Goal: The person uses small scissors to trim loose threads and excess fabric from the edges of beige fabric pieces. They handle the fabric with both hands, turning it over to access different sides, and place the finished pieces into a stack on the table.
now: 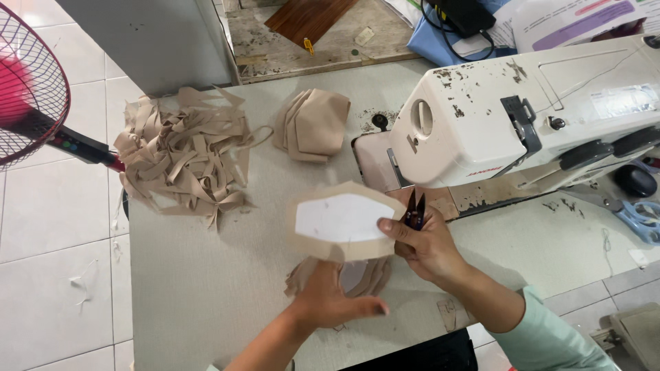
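Right hand pinches the tan fabric piece with white lining at its right edge, thread snips tucked in the same fist; left hand supports it from below, fingers loosely curled, above a small stack of cut pieces. We judge trimming is in hand; next calls for blades at the edge. No containers; loose strip pile, folded pieces, sewing machine on the table

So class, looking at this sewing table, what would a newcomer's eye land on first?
First the beige fabric piece with its white centre, held mid-table by the left hand and right hand, which also grips small snips. Then the white sewing machine at right and the heap of strips at left.
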